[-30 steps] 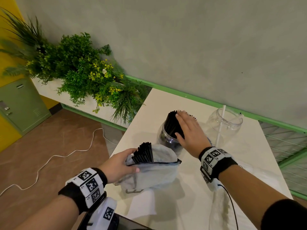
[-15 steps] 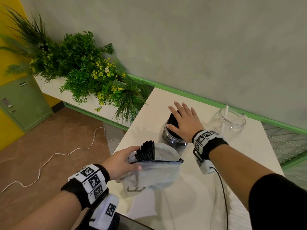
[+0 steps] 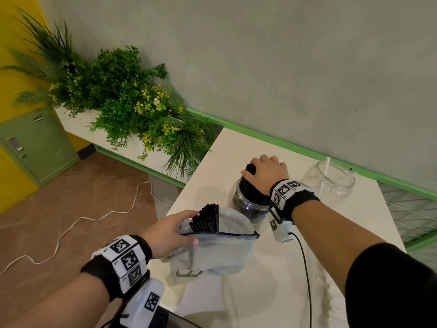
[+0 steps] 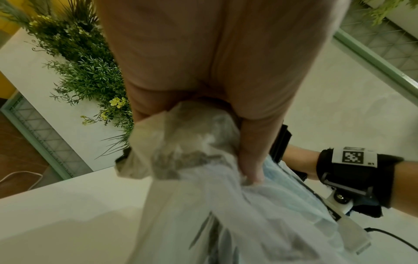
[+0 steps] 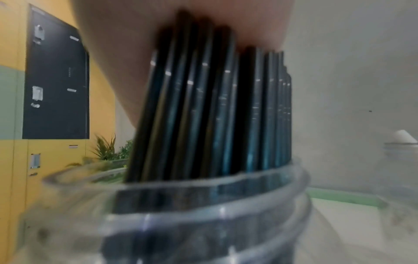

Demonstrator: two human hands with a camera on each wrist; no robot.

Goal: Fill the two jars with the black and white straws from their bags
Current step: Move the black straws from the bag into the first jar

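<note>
**Entry: black straws, part-decanted; white straws, barely begun**

1. My right hand [image 3: 266, 172]: fingers curled down over the tops of the black straws [image 5: 214, 107] standing in the near jar [image 3: 250, 204]. I judge this is to settle and gather the bundle so it sits upright inside the rim.
2. My left hand [image 3: 169, 232]: thumb and fingers pinching the mouth of the clear bag [image 3: 217, 249], held up at the table's near left so it stays agape for the next handful.
3. Remaining black straws [image 3: 207, 218]: a bunch poking out of the bag mouth.
4. Far jar [image 3: 329, 179]: right of the first, holding one white straw [image 3: 324, 176] (its own bag I cannot pick out).
5. White table [image 3: 272, 292]: bears all of the above.
</note>
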